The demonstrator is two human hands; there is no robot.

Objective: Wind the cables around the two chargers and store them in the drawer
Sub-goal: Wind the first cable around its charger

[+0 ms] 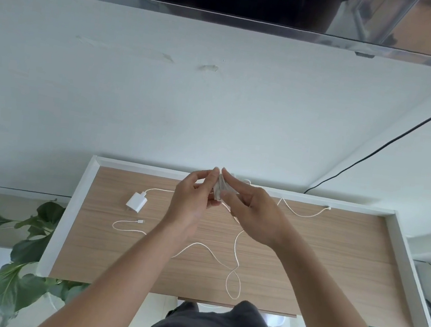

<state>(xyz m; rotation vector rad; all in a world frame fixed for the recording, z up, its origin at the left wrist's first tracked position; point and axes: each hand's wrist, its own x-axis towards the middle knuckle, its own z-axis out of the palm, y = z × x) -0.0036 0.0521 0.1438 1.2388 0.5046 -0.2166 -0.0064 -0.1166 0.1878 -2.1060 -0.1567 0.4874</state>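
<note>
Both hands meet above the far side of the tabletop; the left hand pinches the first charger between thumb and fingertips, and the right hand grips the same small white bundle from the other side, fingers curled on its wound turns. Winding this first charger looks to be the step in hand; some turns seem laid, yet a long, slack white cable trails from below the right hand toward the body and loops there. The next move calls for even tension while the loose length is drawn round the block. The second charger, a small white block with a thin cord attached, lies flat just left of the left hand, unwound; the drawer cannot be made out.
</note>
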